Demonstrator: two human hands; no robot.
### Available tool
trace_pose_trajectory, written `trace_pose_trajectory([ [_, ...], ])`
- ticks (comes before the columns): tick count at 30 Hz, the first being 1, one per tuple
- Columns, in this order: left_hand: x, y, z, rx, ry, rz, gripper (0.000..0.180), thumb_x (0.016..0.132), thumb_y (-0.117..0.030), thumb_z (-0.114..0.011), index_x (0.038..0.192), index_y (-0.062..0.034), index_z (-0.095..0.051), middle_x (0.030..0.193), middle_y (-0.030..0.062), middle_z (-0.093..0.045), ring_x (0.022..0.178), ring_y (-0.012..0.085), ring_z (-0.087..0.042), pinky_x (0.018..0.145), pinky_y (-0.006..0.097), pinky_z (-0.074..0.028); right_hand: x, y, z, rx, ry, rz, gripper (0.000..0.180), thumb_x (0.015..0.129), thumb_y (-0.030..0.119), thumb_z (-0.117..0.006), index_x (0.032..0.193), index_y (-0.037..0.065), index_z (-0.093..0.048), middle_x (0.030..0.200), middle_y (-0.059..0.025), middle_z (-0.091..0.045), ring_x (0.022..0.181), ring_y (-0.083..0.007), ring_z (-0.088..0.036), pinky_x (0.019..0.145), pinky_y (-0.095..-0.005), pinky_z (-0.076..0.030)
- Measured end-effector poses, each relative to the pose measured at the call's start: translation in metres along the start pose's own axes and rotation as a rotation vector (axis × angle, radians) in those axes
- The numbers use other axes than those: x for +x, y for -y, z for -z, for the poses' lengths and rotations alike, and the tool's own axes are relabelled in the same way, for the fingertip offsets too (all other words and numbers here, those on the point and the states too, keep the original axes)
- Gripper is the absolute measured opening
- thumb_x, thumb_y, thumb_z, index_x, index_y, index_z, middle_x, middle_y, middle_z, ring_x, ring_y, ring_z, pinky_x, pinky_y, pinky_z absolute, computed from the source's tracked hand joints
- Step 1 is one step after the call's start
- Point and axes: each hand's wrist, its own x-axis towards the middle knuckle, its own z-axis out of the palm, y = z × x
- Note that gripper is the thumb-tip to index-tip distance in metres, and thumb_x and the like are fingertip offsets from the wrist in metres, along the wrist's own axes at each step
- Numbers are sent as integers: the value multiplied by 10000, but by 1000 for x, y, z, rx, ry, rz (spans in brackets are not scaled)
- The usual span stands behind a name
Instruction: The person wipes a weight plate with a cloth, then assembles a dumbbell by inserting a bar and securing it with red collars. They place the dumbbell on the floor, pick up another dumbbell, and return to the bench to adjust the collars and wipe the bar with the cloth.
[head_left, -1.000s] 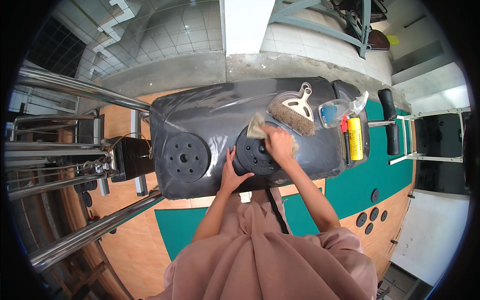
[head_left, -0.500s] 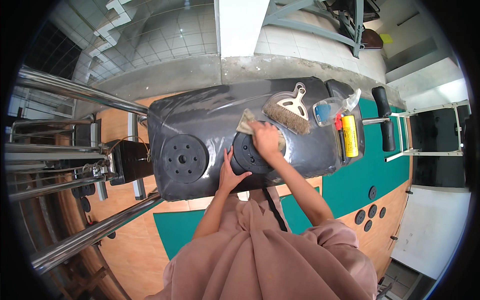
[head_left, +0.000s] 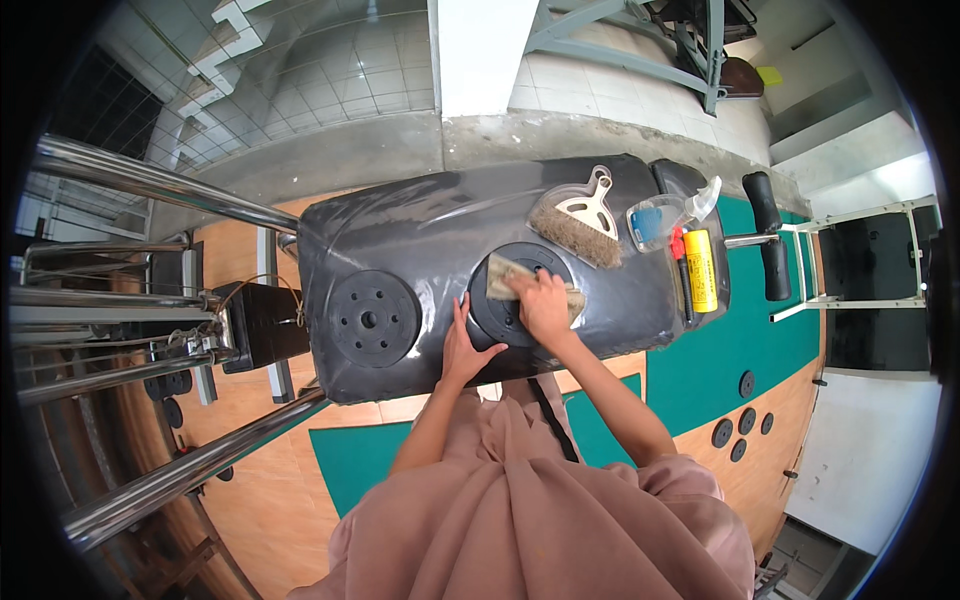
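A black weight plate (head_left: pixel 497 322) lies flat on a padded black bench (head_left: pixel 450 215). My right hand (head_left: pixel 543 308) presses a folded beige-grey cloth (head_left: pixel 507 272) onto the plate's face, its fingers bunched on the fabric; one end of the cloth shows to the right of the hand. At the plate's lower left rim rests my left hand (head_left: pixel 468 345), thumb and fingers spread along the edge. A second black weight plate (head_left: pixel 372 318), with a ring of holes around its hub, lies farther left on the bench, touched by neither hand.
On the bench's right part are a brush (head_left: pixel 575 232) with a pale handle, a clear spray bottle (head_left: pixel 655 222), a yellow cylindrical container (head_left: pixel 701 270) and a red-and-black tool (head_left: pixel 682 275). Chrome bars (head_left: pixel 190 465) flank the left. Several small plates (head_left: pixel 747 422) lie on the floor at right.
My right hand and the cloth have moved from the plate's far edge toward me and slightly right, onto its middle. My left hand stays at the rim.
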Motion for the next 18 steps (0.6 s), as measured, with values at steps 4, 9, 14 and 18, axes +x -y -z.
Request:
trace_pose_trajectory([
  [4, 1, 8, -1, -21, 11, -41, 1232, 566, -305, -844, 1406, 17, -4, 1447, 180, -263, 1306, 336, -317, 1048, 401, -300, -52, -2, 14, 135, 233, 137, 457, 653, 32, -605, 1074, 205, -644, 1052, 0, -642, 853, -217, -542, 733, -336, -383],
  [9, 2, 2, -1, -26, -10, -42, 1216, 563, -350, -834, 1412, -1, -38, 1449, 168, -264, 1296, 345, -323, 1032, 414, -316, 12, -14, 39, 183, -110, -196, 439, 675, 25, -576, 1072, 197, -645, 1000, -24, -654, 824, -237, -552, 730, -356, -391],
  [14, 0, 1, 0, -70, 1, -26, 1166, 574, -306, -834, 1417, -15, -84, 1452, 175, -252, 1301, 344, -315, 1038, 409, -309, -35, 23, -5, 12, 89, 75, 477, 659, 62, -614, 1112, 209, -622, 1098, 17, -624, 899, -197, -521, 736, -334, -370],
  [18, 1, 11, 1, 51, 90, -73, 1119, 578, -248, -834, 1416, -25, -127, 1459, 172, -235, 1306, 342, -306, 1041, 403, -309, -82, 2, 23, 79, 389, 122, 468, 664, 56, -609, 1104, 216, -624, 1084, 31, -630, 879, -194, -525, 736, -335, -370],
])
